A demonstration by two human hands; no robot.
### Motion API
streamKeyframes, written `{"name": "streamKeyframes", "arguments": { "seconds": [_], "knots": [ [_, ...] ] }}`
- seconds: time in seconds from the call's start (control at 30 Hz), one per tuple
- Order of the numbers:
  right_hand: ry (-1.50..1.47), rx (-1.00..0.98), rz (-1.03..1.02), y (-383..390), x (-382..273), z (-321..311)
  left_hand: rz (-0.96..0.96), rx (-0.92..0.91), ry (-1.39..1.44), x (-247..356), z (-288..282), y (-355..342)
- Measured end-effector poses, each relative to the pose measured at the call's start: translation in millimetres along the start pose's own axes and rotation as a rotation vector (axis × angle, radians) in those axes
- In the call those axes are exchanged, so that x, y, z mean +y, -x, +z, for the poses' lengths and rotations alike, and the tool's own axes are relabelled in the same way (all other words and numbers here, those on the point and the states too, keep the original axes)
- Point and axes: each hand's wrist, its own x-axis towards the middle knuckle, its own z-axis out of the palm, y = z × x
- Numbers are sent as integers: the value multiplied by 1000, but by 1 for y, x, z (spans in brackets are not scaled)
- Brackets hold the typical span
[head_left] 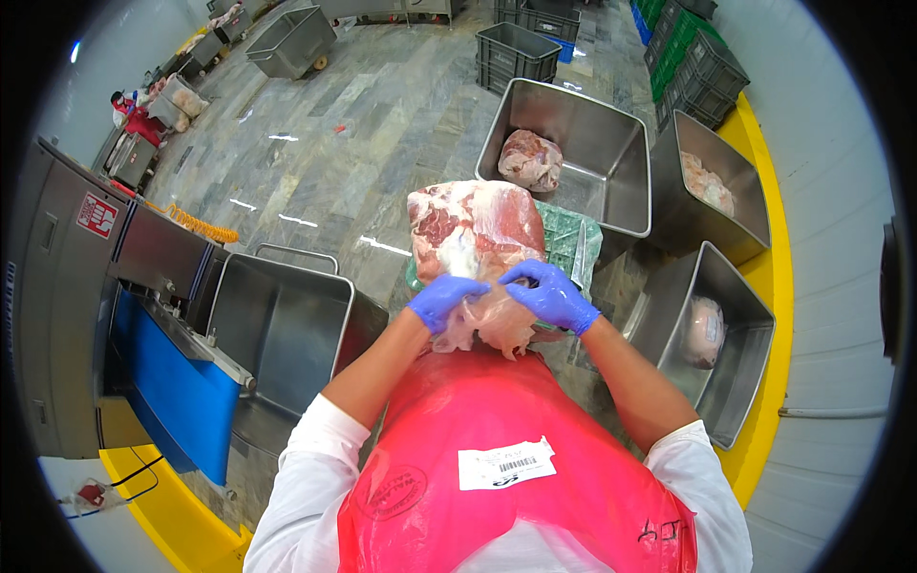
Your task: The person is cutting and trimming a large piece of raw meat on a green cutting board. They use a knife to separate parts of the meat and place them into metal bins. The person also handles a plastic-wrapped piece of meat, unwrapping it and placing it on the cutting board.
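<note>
A large block of raw red meat with white fat (pixel 478 224) sits in front of me on a green surface (pixel 585 234). Clear plastic wrap (pixel 501 329) hangs from its near side. My left hand (pixel 445 302), in a purple-blue glove, is closed on the wrap at the block's near left. In a matching glove, my right hand (pixel 554 298) pinches the wrap at the near right, fingers bent and close to the left hand's. A slim object, perhaps a knife (pixel 580 253), lies on the green surface beside the meat; its kind is hard to make out.
Steel bins stand around: one holding wrapped meat (pixel 611 196) ahead, two at right (pixel 745 205) (pixel 740 382), one at left (pixel 277 306). A blue conveyor belt (pixel 181 382) is at far left. Grey crates (pixel 516 57) stand beyond. Another person (pixel 138 119) is far left.
</note>
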Motion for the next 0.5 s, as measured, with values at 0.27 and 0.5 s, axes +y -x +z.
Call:
{"name": "streamKeyframes", "arguments": {
  "seconds": [0.27, 0.5],
  "knots": [
    [-174, -105, 518, -33, 68, 40, 22, 53, -552, 7, 25, 61],
    [128, -148, 510, -68, 115, 100, 457, -121, -1109, -55, 30, 43]
  ]
}}
